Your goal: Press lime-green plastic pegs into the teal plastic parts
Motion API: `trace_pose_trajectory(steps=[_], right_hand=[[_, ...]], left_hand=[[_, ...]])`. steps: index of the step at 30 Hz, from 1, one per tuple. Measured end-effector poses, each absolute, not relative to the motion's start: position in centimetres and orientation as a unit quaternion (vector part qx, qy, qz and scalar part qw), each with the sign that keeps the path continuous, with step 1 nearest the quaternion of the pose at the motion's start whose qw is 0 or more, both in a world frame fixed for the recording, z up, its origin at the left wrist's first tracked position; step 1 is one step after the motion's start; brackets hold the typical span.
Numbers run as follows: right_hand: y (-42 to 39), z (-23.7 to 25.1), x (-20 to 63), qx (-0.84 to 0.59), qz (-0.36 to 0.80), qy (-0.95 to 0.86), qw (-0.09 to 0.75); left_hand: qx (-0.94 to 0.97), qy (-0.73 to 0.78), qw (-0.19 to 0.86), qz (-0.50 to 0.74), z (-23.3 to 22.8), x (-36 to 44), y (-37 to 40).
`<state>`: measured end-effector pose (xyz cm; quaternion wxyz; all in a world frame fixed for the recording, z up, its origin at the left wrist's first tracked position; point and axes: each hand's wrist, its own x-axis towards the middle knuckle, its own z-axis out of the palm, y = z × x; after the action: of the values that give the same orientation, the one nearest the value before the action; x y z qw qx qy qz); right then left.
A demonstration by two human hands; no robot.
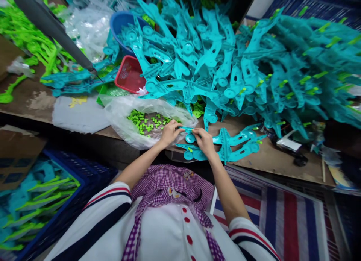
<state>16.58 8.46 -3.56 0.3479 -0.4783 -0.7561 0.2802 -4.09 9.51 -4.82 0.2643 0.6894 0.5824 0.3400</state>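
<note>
At the table's front edge lies a turquoise plastic part (222,138), with a round disc at its left end and a ribbed crosspiece in the middle. My left hand (171,133) pinches the tip of that end with thumb and fingers. Just to the right, my right hand (204,142) is closed on the same part beside the disc. Whether a small piece is between my fingertips is hidden. A clear plastic bag (120,120) spreads open by my left hand, with many small green clips (143,122) in it.
Turquoise parts (205,39) are heaped across the back and right. A red basket (130,75) and blue basin (114,24) stand behind the bag. A grey pointed tool (56,28) hangs at upper left. Below left is a blue crate (81,178) of parts.
</note>
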Motion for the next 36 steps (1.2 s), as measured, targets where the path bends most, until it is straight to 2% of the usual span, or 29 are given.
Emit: trace_pose_trajectory(steps=[7, 12, 16, 18, 23, 26, 30, 33, 36], right_hand=[[9.2, -3.1, 16.6, -0.430, 0.254, -0.826, 0.260], [9.7, -3.5, 16.4, -0.446, 0.270, -0.800, 0.297], [8.1, -2.0, 18.6, -0.452, 0.267, -0.795, 0.303], [6.0, -1.3, 20.9, -0.458, 0.231, -0.816, 0.265], [0.6, -1.8, 25.7, -0.464, 0.087, -0.877, 0.083], [0.4, -1.8, 26.0, -0.432, 0.068, -0.895, 0.093], [3.2, -0.3, 24.8, -0.446, 0.033, -0.885, 0.128], [5.1, 0.6, 24.0, -0.465, 0.014, -0.882, 0.080], [5.2, 2.1, 23.4, -0.462, -0.005, -0.886, 0.046]], left_hand=[[0.692, 0.589, 0.256, 0.330, -4.9, -4.1, 9.6], [0.694, 0.584, 0.247, 0.341, -5.1, -4.1, 9.6], [0.690, 0.583, 0.241, 0.355, -5.2, -4.0, 9.7], [0.688, 0.581, 0.242, 0.361, -5.2, -4.0, 9.8], [0.683, 0.557, 0.260, 0.395, -4.8, -4.3, 9.6], [0.690, 0.525, 0.272, 0.417, -3.9, -4.7, 8.8], [0.724, 0.477, 0.235, 0.440, -1.7, -5.0, 7.8], [0.735, 0.456, 0.208, 0.456, 0.6, -4.8, 7.2], [0.716, 0.449, 0.228, 0.484, 2.7, -4.7, 6.5]])
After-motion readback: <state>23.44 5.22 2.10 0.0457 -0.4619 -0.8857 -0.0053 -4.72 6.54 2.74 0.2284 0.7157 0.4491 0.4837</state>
